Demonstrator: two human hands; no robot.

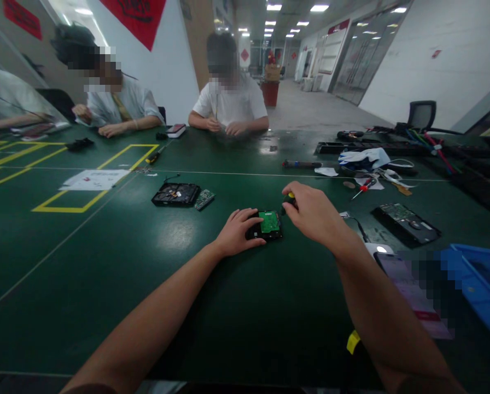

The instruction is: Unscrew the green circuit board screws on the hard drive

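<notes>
A hard drive (270, 225) lies on the green table, its green circuit board facing up. My left hand (240, 232) grips its left end, with the thumb along the near edge and fingers over the far edge and top. My right hand (313, 210) is closed around a screwdriver (289, 203) with a black and yellow handle, just right of the drive. The screwdriver's tip cannot be made out. Left of the far side sit an opened drive casing (176, 194) and a loose circuit board (204, 199).
Another hard drive (407, 223) lies at the right, near a blue tray (480, 284) and a pinkish flat packet (417, 295). Beyond are a red screwdriver (363, 189), a dark rod-shaped tool (301, 164) and cables. Several people sit across the table.
</notes>
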